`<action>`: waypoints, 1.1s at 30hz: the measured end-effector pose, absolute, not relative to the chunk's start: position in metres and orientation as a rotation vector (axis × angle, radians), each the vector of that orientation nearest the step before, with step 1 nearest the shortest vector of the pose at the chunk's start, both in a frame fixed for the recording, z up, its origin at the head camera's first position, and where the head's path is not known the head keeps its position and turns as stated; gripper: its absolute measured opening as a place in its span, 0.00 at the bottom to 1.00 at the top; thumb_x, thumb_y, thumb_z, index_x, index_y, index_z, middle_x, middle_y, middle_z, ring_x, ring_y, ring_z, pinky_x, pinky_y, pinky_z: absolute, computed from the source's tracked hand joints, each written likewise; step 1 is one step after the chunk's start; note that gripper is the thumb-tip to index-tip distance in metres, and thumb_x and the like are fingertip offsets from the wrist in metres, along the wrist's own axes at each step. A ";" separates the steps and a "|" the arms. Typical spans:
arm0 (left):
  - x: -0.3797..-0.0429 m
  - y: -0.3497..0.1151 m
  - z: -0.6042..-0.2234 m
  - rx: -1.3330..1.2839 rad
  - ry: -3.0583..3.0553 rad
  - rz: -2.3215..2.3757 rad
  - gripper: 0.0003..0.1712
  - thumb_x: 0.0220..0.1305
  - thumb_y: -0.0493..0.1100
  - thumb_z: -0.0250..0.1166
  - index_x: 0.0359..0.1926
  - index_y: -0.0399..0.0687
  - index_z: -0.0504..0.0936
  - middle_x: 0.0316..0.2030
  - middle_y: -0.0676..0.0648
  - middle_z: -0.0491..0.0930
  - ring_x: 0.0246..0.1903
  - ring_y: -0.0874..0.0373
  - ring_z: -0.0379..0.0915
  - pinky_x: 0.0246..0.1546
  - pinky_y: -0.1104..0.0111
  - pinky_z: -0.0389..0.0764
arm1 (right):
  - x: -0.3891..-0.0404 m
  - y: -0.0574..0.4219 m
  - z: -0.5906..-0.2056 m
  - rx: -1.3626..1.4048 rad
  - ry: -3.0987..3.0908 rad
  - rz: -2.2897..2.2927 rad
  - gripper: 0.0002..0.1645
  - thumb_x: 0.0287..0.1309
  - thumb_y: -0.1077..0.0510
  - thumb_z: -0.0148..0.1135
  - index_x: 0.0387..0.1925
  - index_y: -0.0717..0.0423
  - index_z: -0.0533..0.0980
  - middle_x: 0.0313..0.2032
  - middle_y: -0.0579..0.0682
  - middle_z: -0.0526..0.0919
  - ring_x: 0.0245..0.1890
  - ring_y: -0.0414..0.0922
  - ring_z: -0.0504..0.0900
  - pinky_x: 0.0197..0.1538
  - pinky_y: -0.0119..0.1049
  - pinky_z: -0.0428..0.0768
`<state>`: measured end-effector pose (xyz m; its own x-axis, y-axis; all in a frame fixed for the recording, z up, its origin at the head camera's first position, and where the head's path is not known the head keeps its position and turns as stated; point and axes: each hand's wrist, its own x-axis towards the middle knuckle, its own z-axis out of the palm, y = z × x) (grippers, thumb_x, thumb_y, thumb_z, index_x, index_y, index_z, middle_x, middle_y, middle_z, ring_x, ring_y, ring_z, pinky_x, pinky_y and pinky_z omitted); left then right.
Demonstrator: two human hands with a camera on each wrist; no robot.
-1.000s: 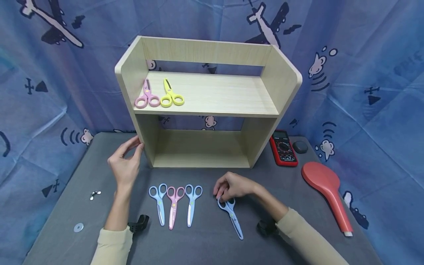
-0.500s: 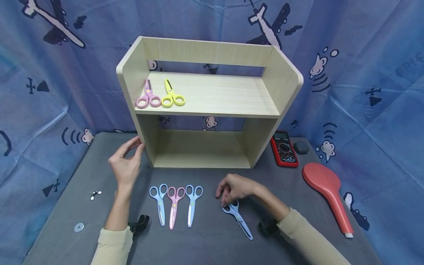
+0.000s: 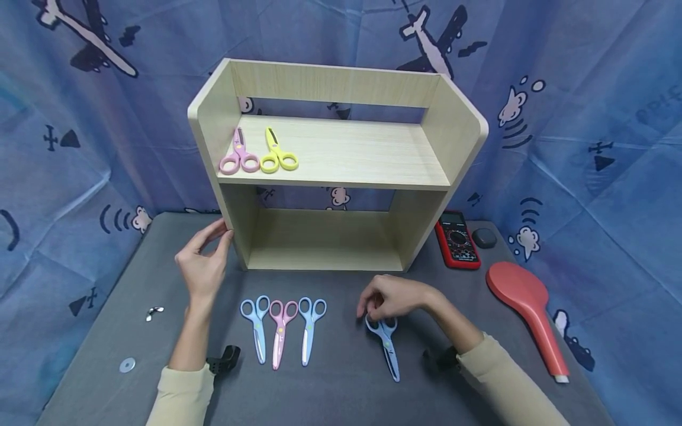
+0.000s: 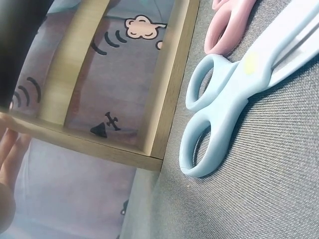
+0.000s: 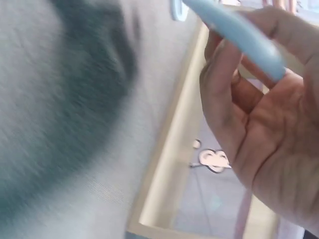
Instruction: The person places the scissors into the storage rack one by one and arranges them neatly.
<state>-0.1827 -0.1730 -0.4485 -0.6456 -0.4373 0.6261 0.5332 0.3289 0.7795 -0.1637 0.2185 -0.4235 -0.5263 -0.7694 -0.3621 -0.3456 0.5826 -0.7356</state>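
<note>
My right hand (image 3: 396,294) pinches a pair of light blue scissors (image 3: 391,355) by the finger loops, blades pointing toward me; its fingers curl behind the blue handle (image 5: 244,37) in the right wrist view. My left hand (image 3: 202,260) holds the front edge of the left side panel of a pale wooden shelf (image 3: 325,242) with thumb and fingers. Before the shelf lie blue scissors (image 3: 259,343), pink scissors (image 3: 277,349) and more blue scissors (image 3: 306,346), side by side with loops toward the shelf. Pink scissors (image 3: 239,148) and yellow scissors (image 3: 276,153) rest on the upper board's left end.
To the shelf's right lie a red multimeter (image 3: 457,239), a dark rounded object (image 3: 483,238) and a red paddle-shaped thing with a handle (image 3: 517,284). At left are a small metal piece (image 3: 153,313) and a grey disc (image 3: 127,365). A patterned blue curtain hangs behind.
My right hand has moved right, bringing the blue scissors along; their blades swung outward, then back to point more nearly straight toward me. The left hand has stayed at the shelf's side.
</note>
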 end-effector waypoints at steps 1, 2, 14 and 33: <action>-0.183 -0.173 -0.448 -0.086 -1.752 -1.449 0.15 0.61 0.26 0.78 0.50 0.33 0.93 0.43 0.30 0.92 0.41 0.80 0.85 0.40 0.89 0.84 | -0.164 0.221 -0.420 -0.890 2.122 -0.786 0.13 0.66 0.68 0.63 0.46 0.59 0.89 0.27 0.38 0.80 0.26 0.32 0.74 0.31 0.23 0.73; -0.183 -0.173 -0.448 -0.086 -1.750 -1.450 0.15 0.61 0.26 0.78 0.50 0.33 0.93 0.43 0.30 0.92 0.41 0.80 0.85 0.40 0.89 0.84 | -0.163 0.223 -0.415 -0.892 2.118 -0.785 0.13 0.66 0.68 0.62 0.46 0.59 0.89 0.27 0.38 0.80 0.26 0.32 0.74 0.31 0.23 0.73; -0.181 -0.172 -0.447 -0.082 -1.748 -1.472 0.15 0.62 0.28 0.78 0.50 0.34 0.93 0.43 0.30 0.92 0.41 0.78 0.87 0.39 0.88 0.84 | -0.152 0.245 -0.377 -0.913 2.031 -0.994 0.17 0.68 0.67 0.62 0.55 0.62 0.87 0.34 0.56 0.87 0.28 0.39 0.83 0.36 0.29 0.88; -0.182 -0.173 -0.449 -0.079 -1.769 -1.454 0.16 0.63 0.29 0.78 0.52 0.34 0.92 0.44 0.30 0.92 0.42 0.77 0.87 0.41 0.89 0.84 | -0.129 0.225 -0.300 -1.019 2.131 -1.875 0.24 0.67 0.76 0.64 0.60 0.59 0.85 0.44 0.46 0.93 0.39 0.40 0.95 0.46 0.39 0.94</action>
<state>-0.1819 -0.1733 -0.4487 -0.6578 -0.4328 0.6164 0.5210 0.3296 0.7874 -0.1286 0.2250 -0.3003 -0.7645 -0.5538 0.3298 -0.3975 0.0024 -0.9176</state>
